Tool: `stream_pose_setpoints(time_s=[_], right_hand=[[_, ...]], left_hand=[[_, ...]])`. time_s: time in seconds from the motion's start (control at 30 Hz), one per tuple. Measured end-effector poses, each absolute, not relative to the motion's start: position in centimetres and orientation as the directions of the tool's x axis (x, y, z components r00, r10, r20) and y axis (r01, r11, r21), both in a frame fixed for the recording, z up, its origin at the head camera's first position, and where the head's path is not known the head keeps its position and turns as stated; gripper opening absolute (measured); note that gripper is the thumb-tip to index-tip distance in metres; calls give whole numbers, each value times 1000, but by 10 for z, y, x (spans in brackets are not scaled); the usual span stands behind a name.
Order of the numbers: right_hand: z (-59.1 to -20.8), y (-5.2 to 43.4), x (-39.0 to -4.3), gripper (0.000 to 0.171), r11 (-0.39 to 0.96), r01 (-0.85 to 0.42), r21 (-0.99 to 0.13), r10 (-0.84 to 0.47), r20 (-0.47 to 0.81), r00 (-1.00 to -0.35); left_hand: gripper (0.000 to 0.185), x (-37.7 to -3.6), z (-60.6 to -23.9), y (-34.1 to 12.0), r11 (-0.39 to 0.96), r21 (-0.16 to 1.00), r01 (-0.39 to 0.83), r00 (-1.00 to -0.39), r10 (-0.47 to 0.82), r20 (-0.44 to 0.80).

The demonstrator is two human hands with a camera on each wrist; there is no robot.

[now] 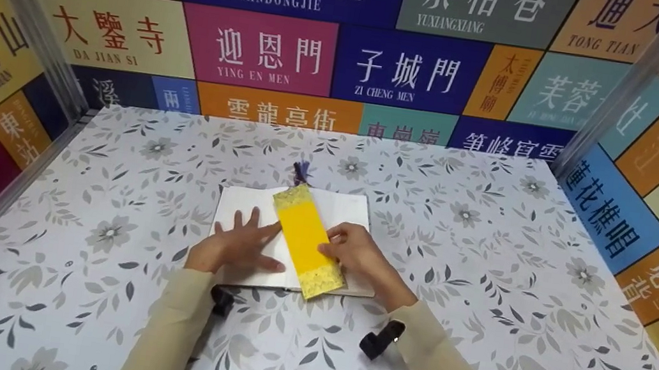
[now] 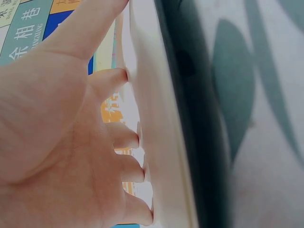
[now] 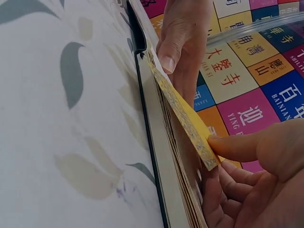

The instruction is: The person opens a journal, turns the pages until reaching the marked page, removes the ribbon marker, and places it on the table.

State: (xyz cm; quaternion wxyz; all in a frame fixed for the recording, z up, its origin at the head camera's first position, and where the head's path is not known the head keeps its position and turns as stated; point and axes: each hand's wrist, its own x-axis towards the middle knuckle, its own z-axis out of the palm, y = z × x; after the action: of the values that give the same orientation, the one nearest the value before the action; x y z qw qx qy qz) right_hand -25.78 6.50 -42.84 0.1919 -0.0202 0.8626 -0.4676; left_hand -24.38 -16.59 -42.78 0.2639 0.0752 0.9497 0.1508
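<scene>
Two hands, one open book and one yellow bookmark.

One white book (image 1: pixel 249 206) lies open in the middle of the flowery table (image 1: pixel 488 246), and one long yellow bookmark (image 1: pixel 304 239) lies slanted down its middle, with a dark tassel (image 1: pixel 301 172) poking past the top edge. The left hand (image 1: pixel 240 247) lies flat on the left page with its fingers spread out. The right hand (image 1: pixel 356 250) has curled fingers and pinches the right edge of the bookmark, with the thumb (image 3: pixel 237 145) on its edge. The hands hide part of both pages. Bright sign walls (image 1: pixel 334 57) stand on three sides.
</scene>
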Motion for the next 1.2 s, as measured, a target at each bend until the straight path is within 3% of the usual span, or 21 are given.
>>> stream_pose_setpoints(time_s=[0.27,0.77,0.97,1.2], right_hand=[[-421,64,-261,34,506,127,-853,-179,-248,-952],[-386,84,-287,41,250,149,-957,-126,-184,-975],[-370,114,-291,41,238,134,-962,-102,-162,-981],[-366,154,-298,46,294,160,-942,-49,-182,-982]], left_hand=[[94,-244,-427,-167,939,337,68,-848,233,-477],[94,-242,-426,-167,939,332,92,-858,244,-452],[96,-241,-426,-168,913,403,66,-859,257,-442],[97,-239,-426,-169,913,403,65,-857,258,-446]])
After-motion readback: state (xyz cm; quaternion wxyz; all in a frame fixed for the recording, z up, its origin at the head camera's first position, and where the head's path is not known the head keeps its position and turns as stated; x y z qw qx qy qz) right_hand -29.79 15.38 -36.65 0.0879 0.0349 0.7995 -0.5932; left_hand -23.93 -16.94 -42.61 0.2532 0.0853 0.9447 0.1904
